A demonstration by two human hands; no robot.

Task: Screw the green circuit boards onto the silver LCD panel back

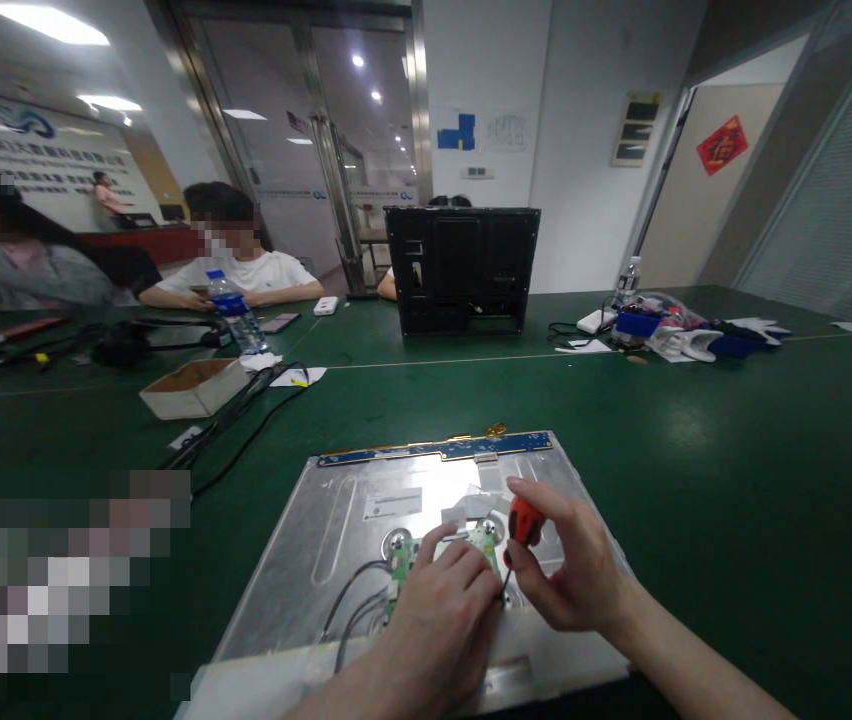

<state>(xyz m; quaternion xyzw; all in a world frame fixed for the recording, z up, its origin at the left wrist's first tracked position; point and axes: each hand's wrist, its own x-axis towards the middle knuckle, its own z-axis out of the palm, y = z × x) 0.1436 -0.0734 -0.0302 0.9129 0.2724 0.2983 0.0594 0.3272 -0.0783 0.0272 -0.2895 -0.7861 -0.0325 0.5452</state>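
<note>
A silvery flat display panel (306, 545) lies on the table, with a blue circuit strip (501, 446) along its far edge. On its middle sits a small green circuit board (487, 541), joined to dark cables (351, 582). My left hand (445, 605) rests over this board, its fingers bent and close together; what lies under the fingertips is hidden. Closed around the orange and black handle of a screwdriver (525, 520) is my right hand (583, 565). The screwdriver stands nearly upright, its thin shaft pointing down at the board's right corner, beside my left fingers.
Beyond the panel stands a black monitor housing (462, 270). To the left are an open cardboard box (193, 390), a water bottle (235, 312) and black cables (253, 435). Gloves and bags (685, 335) are piled at the right. People sit across the green table (733, 480).
</note>
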